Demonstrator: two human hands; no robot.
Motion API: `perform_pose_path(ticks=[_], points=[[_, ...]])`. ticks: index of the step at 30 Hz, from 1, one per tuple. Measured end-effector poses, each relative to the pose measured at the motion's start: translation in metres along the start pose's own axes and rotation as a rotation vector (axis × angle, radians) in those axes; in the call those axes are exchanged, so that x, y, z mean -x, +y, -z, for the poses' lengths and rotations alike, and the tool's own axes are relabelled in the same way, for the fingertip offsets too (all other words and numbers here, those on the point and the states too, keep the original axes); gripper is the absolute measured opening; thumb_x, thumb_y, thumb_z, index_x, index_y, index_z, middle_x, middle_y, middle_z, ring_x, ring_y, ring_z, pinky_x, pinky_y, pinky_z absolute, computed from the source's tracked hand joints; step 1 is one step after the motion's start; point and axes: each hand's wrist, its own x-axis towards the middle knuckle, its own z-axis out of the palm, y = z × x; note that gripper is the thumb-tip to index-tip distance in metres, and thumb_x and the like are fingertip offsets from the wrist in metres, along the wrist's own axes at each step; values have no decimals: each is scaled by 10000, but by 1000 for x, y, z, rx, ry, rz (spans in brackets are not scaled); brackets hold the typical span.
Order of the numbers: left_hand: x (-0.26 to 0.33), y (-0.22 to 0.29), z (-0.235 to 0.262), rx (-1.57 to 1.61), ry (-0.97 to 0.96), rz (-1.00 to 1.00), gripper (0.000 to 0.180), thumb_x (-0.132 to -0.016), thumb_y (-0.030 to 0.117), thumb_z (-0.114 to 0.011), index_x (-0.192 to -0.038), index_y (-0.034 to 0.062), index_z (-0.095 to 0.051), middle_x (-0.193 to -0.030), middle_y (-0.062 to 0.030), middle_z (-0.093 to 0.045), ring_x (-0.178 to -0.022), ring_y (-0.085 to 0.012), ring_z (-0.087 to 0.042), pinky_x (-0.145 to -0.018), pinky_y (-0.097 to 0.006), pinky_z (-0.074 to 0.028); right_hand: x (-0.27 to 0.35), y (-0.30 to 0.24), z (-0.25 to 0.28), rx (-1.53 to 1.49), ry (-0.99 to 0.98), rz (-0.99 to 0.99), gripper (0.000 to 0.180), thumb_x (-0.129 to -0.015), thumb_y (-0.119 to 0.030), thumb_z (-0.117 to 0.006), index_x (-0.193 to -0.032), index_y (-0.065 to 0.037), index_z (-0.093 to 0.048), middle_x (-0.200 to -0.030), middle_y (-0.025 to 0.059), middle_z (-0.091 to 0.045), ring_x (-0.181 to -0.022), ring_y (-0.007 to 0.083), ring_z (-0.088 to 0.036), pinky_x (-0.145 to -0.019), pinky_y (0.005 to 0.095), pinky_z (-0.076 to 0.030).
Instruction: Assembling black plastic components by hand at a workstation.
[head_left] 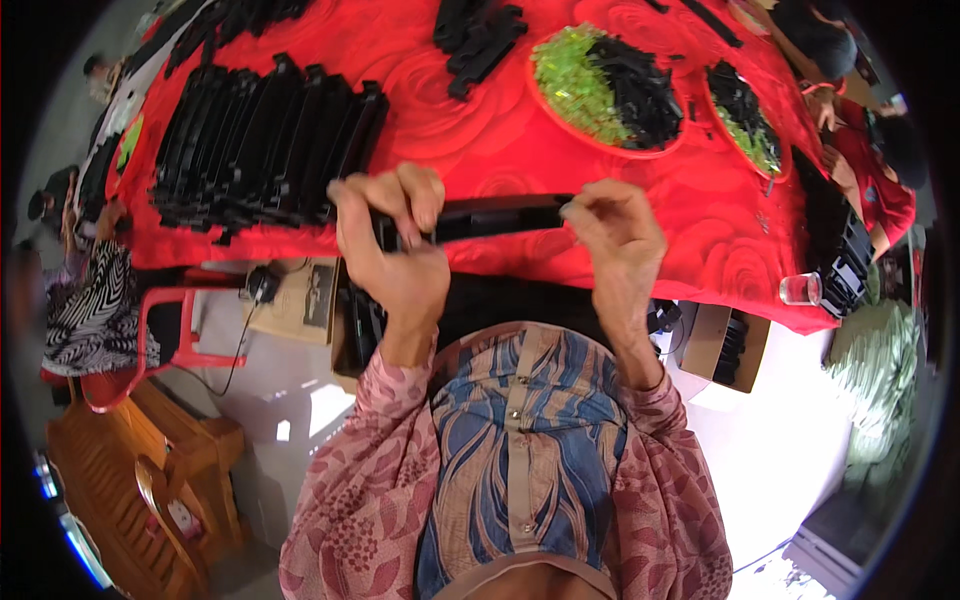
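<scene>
Between my two hands a long, narrow black plastic piece (505, 217) is held level above the near edge of the red table. Curled around its left end is my left hand (392, 225), thumb and fingers closed on it. My right hand (618, 225) pinches the other end between thumb and fingertips. What kind of part it is I cannot make out. A large stack of similar long black pieces (262, 140) lies on the table to the left. Beyond my right hand stands a red bowl (610, 150) with yellow-green translucent bits (575, 85) and small black pieces (640, 90).
A second red bowl (778, 165) holds a similar mix. More black parts (480, 45) lie at the far side. A clear cup (800, 290) sits near the right corner. Below are cardboard boxes (290, 305), a red chair (180, 330) and a wooden chair (130, 490). Other people sit left and right.
</scene>
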Motion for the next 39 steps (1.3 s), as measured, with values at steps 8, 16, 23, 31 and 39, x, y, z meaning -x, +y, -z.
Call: perform_pose_path(ticks=[8, 16, 23, 31, 39], points=[[-15, -1, 39, 261, 106, 371, 457, -1049, 351, -423, -666, 103, -399, -575, 5, -270, -557, -131, -331, -610, -316, -329, -10, -8, -1, 582, -467, 96, 319, -800, -56, -755, -1091, 5, -639, -1051, 105, -661, -982, 147, -602, -867, 276, -462], [-9, -3, 49, 275, 202, 470, 439, -1029, 347, -476, -674, 98, -410, -586, 4, -290, -550, -129, -332, -609, -304, -337, -4, 4, -8, 528, -601, -162, 231, -847, -121, -694, -1004, 44, -651, -781, 130, -697, -738, 163, -654, -675, 320, -507], [-5, -2, 47, 242, 211, 485, 447, -1023, 366, -491, -672, 102, -407, -605, 5, -289, -561, -128, -332, -628, -310, -352, -3, 6, -6, 505, -597, -220, 223, -832, -127, -692, -971, 44, -658, -778, 140, -701, -722, 156, -654, -665, 312, -503], [-5, -3, 47, 239, 207, 495, 444, -1026, 363, -485, -675, 103, -405, -609, 6, -292, -562, -127, -333, -629, -310, -356, -3, 6, -7, 513, -584, -214, 210, -820, -115, -677, -951, 48, -659, -772, 136, -700, -723, 156, -649, -670, 309, -503], [3, 2, 54, 234, 174, 482, 444, -1031, 363, -446, -679, 93, -438, -572, -2, -309, -562, -139, -359, -640, -327, -406, 5, 8, -9, 503, -635, -238, 207, -810, -103, -675, -963, 36, -655, -726, 90, -650, -675, 119, -580, -616, 284, -459]])
